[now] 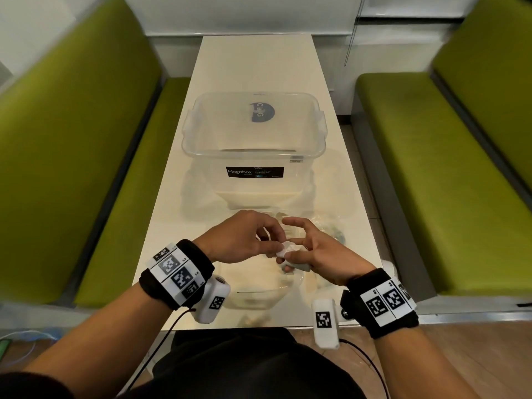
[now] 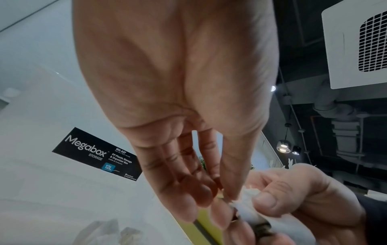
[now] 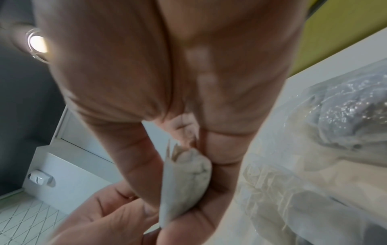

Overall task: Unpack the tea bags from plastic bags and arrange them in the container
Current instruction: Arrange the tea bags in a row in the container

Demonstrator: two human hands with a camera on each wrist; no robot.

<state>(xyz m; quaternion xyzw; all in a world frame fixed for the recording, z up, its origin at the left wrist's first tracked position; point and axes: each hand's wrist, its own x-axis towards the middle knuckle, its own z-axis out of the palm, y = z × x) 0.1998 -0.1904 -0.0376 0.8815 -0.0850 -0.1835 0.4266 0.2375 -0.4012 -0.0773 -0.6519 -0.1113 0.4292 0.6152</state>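
A small white tea bag [image 1: 288,250] is held between both hands just above the table's near end. My left hand [image 1: 273,243] pinches one end of the tea bag [image 2: 249,208] with thumb and fingertips [image 2: 230,194]. My right hand [image 1: 292,251] grips the tea bag [image 3: 188,179] between its thumb and fingers. The clear Megabox container [image 1: 253,145] stands upright behind the hands in the middle of the table. A clear plastic bag [image 1: 259,295] lies under the hands; what it holds is blurred.
Another crumpled clear plastic bag [image 1: 331,226] with pale packets lies right of the hands, and it shows close up as the plastic bag [image 3: 314,165]. Green bench seats [image 1: 86,168] flank the narrow white table [image 1: 259,67]. Wrist camera cables hang over my lap.
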